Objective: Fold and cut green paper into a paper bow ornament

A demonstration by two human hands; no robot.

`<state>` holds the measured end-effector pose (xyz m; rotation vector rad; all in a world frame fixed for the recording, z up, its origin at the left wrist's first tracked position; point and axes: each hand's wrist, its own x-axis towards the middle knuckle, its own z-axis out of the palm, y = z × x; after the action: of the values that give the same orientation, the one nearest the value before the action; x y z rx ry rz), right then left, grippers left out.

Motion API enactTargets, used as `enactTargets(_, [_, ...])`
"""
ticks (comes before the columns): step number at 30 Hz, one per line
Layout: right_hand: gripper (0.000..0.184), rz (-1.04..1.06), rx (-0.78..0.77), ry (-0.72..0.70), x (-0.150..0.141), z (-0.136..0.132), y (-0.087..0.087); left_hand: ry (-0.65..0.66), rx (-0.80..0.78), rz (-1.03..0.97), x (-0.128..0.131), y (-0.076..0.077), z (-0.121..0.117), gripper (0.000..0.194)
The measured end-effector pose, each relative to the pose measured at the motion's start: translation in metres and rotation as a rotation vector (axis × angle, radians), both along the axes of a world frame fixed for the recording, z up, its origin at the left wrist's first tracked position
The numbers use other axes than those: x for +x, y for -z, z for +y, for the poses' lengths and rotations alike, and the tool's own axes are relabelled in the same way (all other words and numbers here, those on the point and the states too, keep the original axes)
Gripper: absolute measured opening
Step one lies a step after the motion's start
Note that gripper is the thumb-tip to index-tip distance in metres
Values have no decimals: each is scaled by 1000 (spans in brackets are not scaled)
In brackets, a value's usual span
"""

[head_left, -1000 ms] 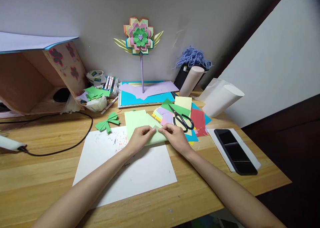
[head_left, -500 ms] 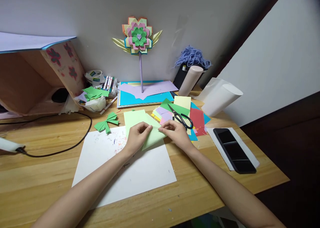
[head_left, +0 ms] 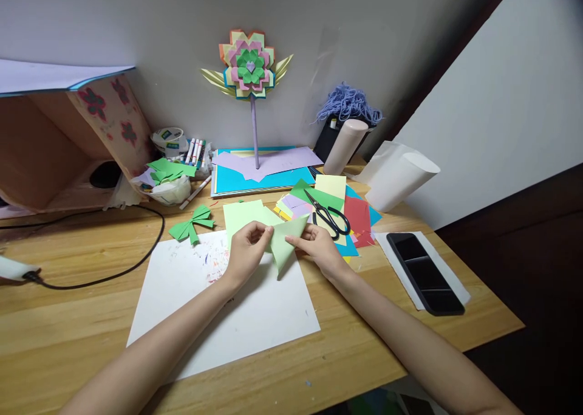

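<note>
Between my two hands is a pale green sheet of paper, tilted above the desk with one corner pointing down and another up to the right. My left hand pinches its left side between thumb and fingers. On the right side my right hand grips it, thumb on the front and fingers behind. Beneath them lies a large white sheet with coloured marks. Another pale green sheet rests just behind my left hand. Black-handled scissors lie on coloured paper pieces beyond my right hand.
A paper flower stands on stacked sheets by the wall. A green paper bow, a bowl of scraps and markers are at left. At right are a phone, a paper roll and a cylinder.
The pale green paper has turned in my hands, so a corner now points down and another rises to the right. My right hand has shifted its grip along the right side.
</note>
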<state>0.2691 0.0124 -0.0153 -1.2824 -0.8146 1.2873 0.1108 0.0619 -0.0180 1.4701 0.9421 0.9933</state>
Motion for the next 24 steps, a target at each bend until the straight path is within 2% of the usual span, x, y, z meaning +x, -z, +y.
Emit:
enactTargets(3, [41,-46,16,7,7,4,3,48,7,22,0,3,4,21])
enactTargets(7, [34,-119,5,23,11,6,6,46,-12,25,0,7,5,20])
enactTargets(13, [35,-92,42,-47,16,9,2,46,-49,16,1,10,7,21])
enactTargets(18, [35,-144,-32,-18,21,11,2,68,-52,26,2,10,8,21])
enactTargets(24, [34,-168,39,42,27,14,1,61,-76,38,2,10,10,22])
